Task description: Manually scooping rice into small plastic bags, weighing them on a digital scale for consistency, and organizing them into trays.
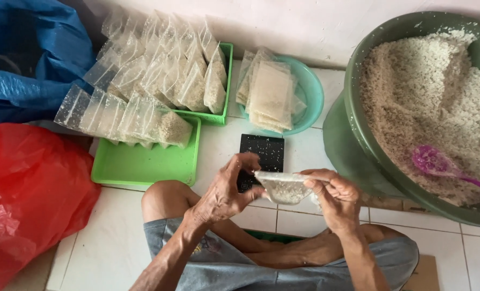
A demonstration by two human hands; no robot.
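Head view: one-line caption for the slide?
Both hands, left hand and right hand, hold a small clear plastic bag of white grains above a black flat scale, beside a large green basin of grains.

My two hands meet in the lower middle of the frame. My left hand (226,188) comes up from the lower left, forearm slanting, fingers curled and thumb pinching toward the right. My right hand (331,194) rises from the bottom right, wrist bent, fingertips pinched toward the left. My bare knees are folded below.
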